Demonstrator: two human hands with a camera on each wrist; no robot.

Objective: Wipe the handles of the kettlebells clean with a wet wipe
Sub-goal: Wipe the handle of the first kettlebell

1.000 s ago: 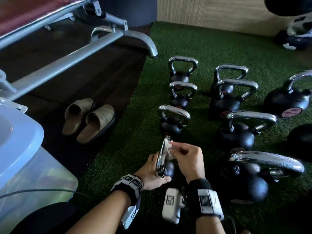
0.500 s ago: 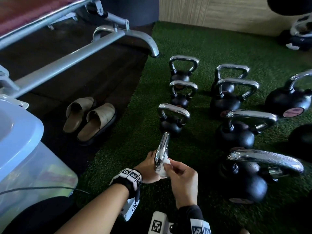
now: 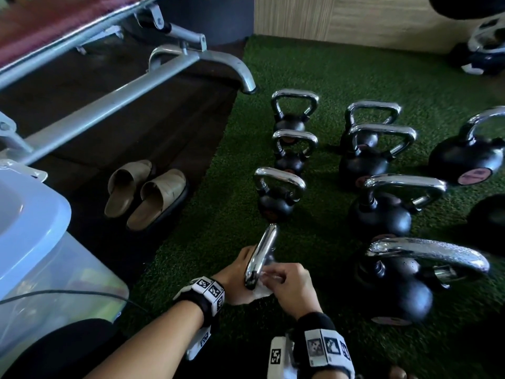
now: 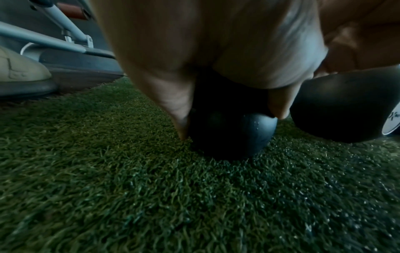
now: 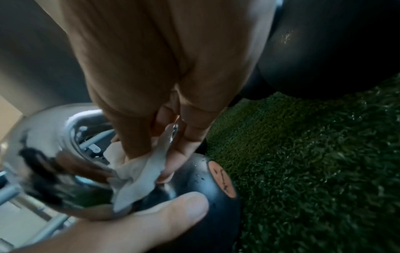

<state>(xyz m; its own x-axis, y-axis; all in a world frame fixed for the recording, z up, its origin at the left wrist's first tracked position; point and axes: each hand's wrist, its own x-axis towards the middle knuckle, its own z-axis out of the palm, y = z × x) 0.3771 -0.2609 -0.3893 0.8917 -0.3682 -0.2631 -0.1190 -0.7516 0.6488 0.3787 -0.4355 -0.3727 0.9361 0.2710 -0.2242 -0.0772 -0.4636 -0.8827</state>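
From the head view, we are crouching over the nearest kettlebell, its chrome handle tilted toward us on the green turf. Our left hand is cupping the bell from the left to steady it, while our right hand is pinching the wet wipe against the near end of the handle. To do this well, we judge the wipe should be wrapping round the bar and travelling its whole length, corners included. The next kettlebell is standing just beyond and a bigger one close on the right, so room is tight there; the turf's left edge and the slippers are lying well apart.

Through the left wrist camera, our left fingers are curling down the black ball, tips reaching the grass, holding it.

Through the right wrist camera, the crumpled wipe is bunching between our right fingers and the mirror-bright handle, the grip pressed together on it. The left thumb is lying across below. Droplets are showing on the ball, so we should be watching for slip.
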